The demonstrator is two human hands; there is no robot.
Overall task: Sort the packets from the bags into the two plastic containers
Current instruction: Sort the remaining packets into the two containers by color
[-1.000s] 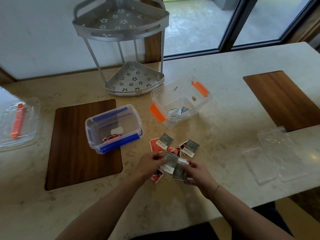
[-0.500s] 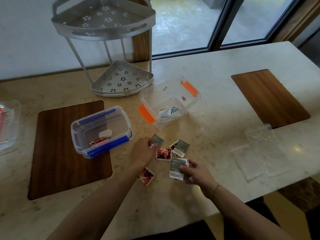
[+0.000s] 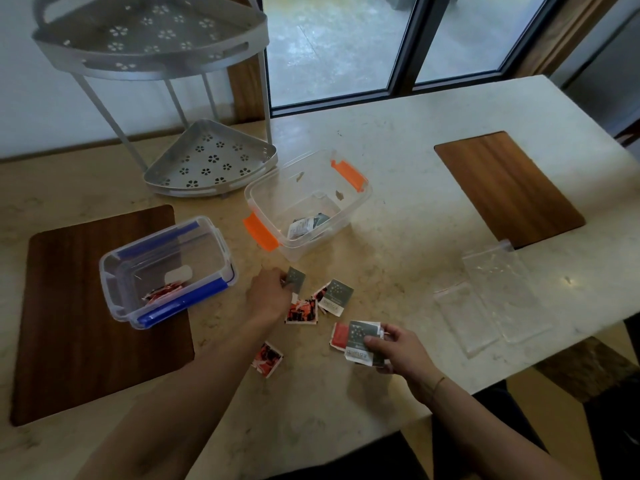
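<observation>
My left hand [image 3: 268, 296] pinches a grey packet [image 3: 296, 278] just in front of the orange-clipped container [image 3: 360, 199], which holds grey packets [image 3: 306, 225]. My right hand [image 3: 394, 348] grips a small stack of grey packets [image 3: 360, 339] with a red one [image 3: 340, 336] under them. Loose on the table lie a red patterned packet [image 3: 302, 311], a grey packet [image 3: 335, 296] and another red packet [image 3: 267, 359]. The blue-clipped container [image 3: 114, 271] on the left holds a red packet [image 3: 162, 293].
Two empty clear bags [image 3: 491, 296] lie to the right. A grey metal corner rack [image 3: 211, 161] stands behind the containers. Dark wooden mats sit at left [image 3: 69, 341] and right [image 3: 505, 188]. The table's front edge runs close to my body.
My left hand has moved away from my right hand up to a grey packet near the orange-clipped container. My right hand keeps its stack. The view has shifted.
</observation>
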